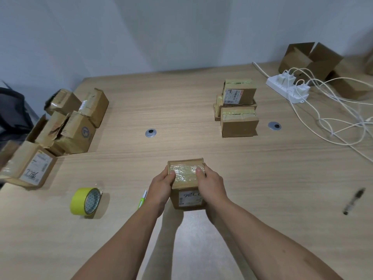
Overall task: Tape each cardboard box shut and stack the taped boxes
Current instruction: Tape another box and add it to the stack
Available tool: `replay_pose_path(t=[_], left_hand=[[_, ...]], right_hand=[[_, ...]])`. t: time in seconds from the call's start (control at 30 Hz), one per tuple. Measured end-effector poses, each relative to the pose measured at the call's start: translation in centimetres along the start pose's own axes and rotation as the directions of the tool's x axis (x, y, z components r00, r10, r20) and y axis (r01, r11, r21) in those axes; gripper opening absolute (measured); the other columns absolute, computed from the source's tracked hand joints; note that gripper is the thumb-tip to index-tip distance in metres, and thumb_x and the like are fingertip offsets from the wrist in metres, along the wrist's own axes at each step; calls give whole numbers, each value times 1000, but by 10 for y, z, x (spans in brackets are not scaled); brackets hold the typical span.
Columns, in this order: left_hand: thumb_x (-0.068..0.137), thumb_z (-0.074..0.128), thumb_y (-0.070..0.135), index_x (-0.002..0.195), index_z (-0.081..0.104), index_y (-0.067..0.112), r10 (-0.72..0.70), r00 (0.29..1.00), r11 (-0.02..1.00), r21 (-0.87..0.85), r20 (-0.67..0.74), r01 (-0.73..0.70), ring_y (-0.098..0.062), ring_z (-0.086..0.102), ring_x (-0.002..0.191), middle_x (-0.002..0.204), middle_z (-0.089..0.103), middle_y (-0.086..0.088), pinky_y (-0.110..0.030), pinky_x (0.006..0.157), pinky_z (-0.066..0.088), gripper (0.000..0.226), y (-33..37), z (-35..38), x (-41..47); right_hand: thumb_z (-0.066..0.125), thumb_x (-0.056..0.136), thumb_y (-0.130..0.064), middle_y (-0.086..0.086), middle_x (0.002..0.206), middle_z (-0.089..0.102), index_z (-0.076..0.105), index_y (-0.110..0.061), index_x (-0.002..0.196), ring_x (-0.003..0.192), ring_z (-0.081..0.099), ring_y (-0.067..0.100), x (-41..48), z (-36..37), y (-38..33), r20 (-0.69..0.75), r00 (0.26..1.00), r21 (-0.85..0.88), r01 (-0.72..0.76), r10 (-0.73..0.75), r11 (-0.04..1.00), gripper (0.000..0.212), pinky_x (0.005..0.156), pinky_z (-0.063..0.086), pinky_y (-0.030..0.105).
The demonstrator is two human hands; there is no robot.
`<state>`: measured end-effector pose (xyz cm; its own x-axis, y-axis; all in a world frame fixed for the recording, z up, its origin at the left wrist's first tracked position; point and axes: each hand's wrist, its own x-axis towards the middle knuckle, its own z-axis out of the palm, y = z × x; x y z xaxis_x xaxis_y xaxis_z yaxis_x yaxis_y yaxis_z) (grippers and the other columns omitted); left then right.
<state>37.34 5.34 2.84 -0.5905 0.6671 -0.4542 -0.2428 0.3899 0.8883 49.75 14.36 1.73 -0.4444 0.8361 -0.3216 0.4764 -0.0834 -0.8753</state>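
From the head view, a small brown cardboard box (185, 179) stands on the light wood-grain table (181, 110), near its front edge and straight ahead of the person, with a white label handwritten in blue on the side facing the camera. Clear, wrinkled tape lies across its closed top. The left hand (161, 184) holds the box's left side and the right hand (210, 182) its right side. Each grip is clamped on the box, with the thumb pressed down on the taped top and the fingers wrapped round the side, mostly hidden. Left of the box, a yellow-green roll of tape (85, 201) stands on its edge on the table. Between the roll and the left wrist lies a slim white and green tool (143, 199), partly hidden by the arm. At the far right of the table, a stack of taped brown boxes (237, 110) rises in two tiers with a lower box in front of it, well apart from the held box. On the left edge sits a loose pile of worn brown boxes (74, 122), some with torn flaps, and a labelled box (30, 166) lies nearer the camera. A black marker pen (355, 201) lies alone on the right. A white power strip (286, 87) with chargers and trailing white cables sits at the back right, beside open brown cartons (310, 59).
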Motion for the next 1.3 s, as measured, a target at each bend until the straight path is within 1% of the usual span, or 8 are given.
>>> replay_pose_path(t=[0.2,0.37,0.47,0.57,0.73,0.93,1.1,1.3], left_hand=[[106,44,21,123,68,26,13,1000,999,32,-9,-12,-19,69,108,110,76,3,-44,104,50,30,-2,-1,4],[107,41,17,118,70,14,-53,993,987,-157,-105,36,-22,70,95,104,76,-6,-36,83,54,31,1,-14,4],[103,47,15,110,71,7,-110,991,932,-354,-71,78,-19,70,76,91,76,-8,-31,67,57,27,-3,-27,-2],[102,50,16,111,71,5,-172,985,886,-442,-31,141,-21,71,79,95,75,-12,-34,71,60,26,-13,-31,-4],[101,56,18,131,61,14,-84,957,994,-89,-276,62,-23,64,107,125,65,-9,-35,83,52,31,-41,-34,0],[97,56,33,90,77,23,-45,955,999,-17,-294,42,-18,68,92,92,76,4,-40,86,53,24,-32,-21,-12],[84,74,41,111,61,32,95,978,950,311,-184,-33,-8,66,96,101,71,13,-35,86,52,31,-47,-10,-18],[90,69,33,136,52,23,89,958,927,375,-272,20,-23,63,109,116,68,3,-31,87,45,50,-55,-3,-12]], right_hand=[[34,106,-41,2,119,67,63,-25,132,107,61,20,1,4,-3,10,995,76,-102,102,992,42,92,51,37],[37,104,-43,-6,120,63,62,-32,120,110,58,18,-1,-12,2,9,971,276,-231,238,933,32,98,49,44],[45,93,-60,-5,143,53,49,-32,144,128,52,23,1,-13,23,7,954,218,-293,298,931,58,108,45,47],[55,59,-96,-4,141,56,49,-40,140,125,57,26,21,3,72,124,911,359,-410,393,838,98,108,45,54],[51,92,-62,-12,128,59,57,-29,117,119,55,12,-10,-4,35,130,944,311,-330,304,891,41,108,43,40],[47,90,-68,0,133,59,44,-26,141,119,57,24,-4,5,37,64,966,-57,-246,250,967,67,102,46,47],[58,55,-84,-2,133,60,35,-29,143,117,60,23,-15,22,40,76,972,-121,-212,222,970,107,97,52,45],[59,85,-66,3,136,57,33,-25,145,118,59,29,-15,27,44,2,979,-204,-201,206,958,76,96,50,44]])
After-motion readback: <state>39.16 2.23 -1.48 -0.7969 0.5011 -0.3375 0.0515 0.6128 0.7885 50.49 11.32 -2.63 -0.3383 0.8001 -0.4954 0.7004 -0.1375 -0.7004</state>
